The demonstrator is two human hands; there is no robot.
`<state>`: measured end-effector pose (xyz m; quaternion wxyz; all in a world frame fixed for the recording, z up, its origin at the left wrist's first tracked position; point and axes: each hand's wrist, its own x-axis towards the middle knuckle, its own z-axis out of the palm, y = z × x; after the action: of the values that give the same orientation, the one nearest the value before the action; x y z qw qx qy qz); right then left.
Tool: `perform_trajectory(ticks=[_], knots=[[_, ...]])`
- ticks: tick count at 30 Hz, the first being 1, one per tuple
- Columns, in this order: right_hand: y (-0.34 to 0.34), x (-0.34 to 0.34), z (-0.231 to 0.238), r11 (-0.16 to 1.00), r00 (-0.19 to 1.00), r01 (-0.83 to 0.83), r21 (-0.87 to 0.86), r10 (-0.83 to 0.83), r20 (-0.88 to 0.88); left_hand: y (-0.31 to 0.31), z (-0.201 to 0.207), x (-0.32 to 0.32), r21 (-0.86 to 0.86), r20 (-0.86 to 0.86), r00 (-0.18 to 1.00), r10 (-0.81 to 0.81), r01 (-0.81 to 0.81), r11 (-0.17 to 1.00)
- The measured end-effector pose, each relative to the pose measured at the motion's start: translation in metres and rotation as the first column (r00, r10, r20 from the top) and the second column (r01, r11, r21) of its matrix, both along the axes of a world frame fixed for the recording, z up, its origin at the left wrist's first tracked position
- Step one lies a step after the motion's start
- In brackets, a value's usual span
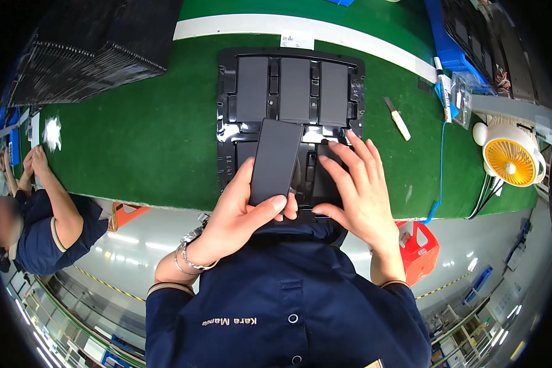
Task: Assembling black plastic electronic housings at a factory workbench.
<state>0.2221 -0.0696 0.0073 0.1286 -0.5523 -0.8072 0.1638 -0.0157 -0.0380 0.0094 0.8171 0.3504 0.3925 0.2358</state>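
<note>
My left hand (239, 211) is closed on a dark, flat, rectangular panel (276, 161) that looks like a phone screen, with the thumb over its near end. The panel is tilted slightly above a black plastic tray (222, 67) with compartments. Three similar dark panels, one of them in the middle (295, 89), lie in the tray's far row. My right hand (362, 190) has its fingers spread over the near right compartment, where another dark panel (326, 184) shows partly beneath them. Whether its fingertips touch that panel is unclear. The held panel hides part of the near row.
A utility knife (398, 119) lies right of the tray. Further right are a marker (443, 92), a blue coiled cord (434, 208) and a yellow-and-white fan (510, 161). Stacked black trays (98, 55) stand far left. A co-worker's arm (61, 196) reaches onto the green table at left.
</note>
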Motion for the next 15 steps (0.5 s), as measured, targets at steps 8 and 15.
perform_trajectory(ticks=[8, 15], knots=[[0.007, -0.032, -0.010, 0.920, 0.458, 0.056, -0.387, -0.368, -0.809, -0.002, -0.002, 0.022, 0.146, -0.022, 0.985, 0.171, -0.166, 0.975], [0.012, -0.045, -0.010, 0.879, 0.310, -0.005, -0.477, -0.452, -0.836, -0.002, -0.010, 0.020, 0.303, -0.050, 0.985, 0.165, -0.143, 0.942]])
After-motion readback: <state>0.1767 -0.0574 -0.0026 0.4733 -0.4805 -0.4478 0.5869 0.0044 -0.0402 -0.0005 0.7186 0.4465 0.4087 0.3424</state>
